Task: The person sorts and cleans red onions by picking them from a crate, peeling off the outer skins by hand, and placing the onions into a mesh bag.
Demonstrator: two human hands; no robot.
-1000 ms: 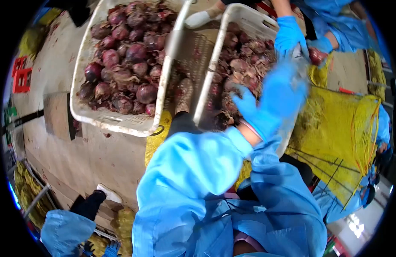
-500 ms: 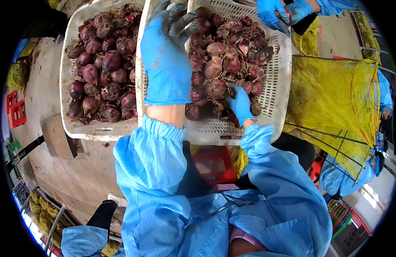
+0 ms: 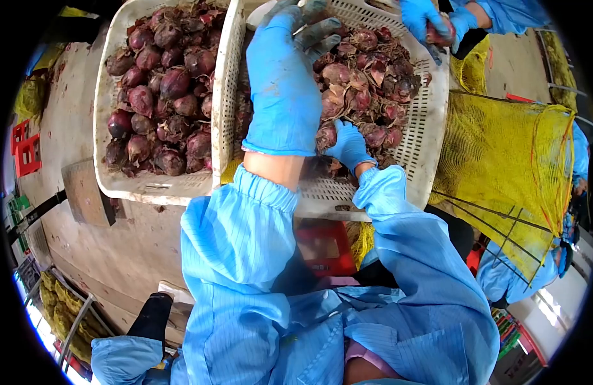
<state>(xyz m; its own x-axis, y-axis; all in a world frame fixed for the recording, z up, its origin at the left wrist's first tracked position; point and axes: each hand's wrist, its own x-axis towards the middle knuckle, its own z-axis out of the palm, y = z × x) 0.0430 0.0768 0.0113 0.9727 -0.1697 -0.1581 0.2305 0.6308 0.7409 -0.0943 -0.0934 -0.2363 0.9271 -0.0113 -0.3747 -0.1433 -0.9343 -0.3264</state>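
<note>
My left hand [image 3: 285, 90], in a soiled blue glove, is over the left part of the right-hand white crate [image 3: 431, 135]. Its dark-stained fingers are apart and point to the far side; the frame's top edge cuts some off, and I see nothing held in them. Lower in the same crate, my right hand [image 3: 350, 145], also gloved in blue, curls its fingers against a red onion [image 3: 326, 137] at the near side of the heap. Many loose red onions [image 3: 360, 70] with dry skins and roots lie around both hands.
Another white crate [image 3: 156, 190] of red onions stands at the left. A co-worker's gloved hands [image 3: 420, 18] hold an onion [image 3: 441, 31] at the far right corner. Yellow mesh bag [image 3: 495, 154] hangs on a frame at right. A red crate [image 3: 325, 247] sits below.
My right hand has moved slightly left and closed against an onion. My left hand has shifted right over the crate. The whole view has shifted a little too.
</note>
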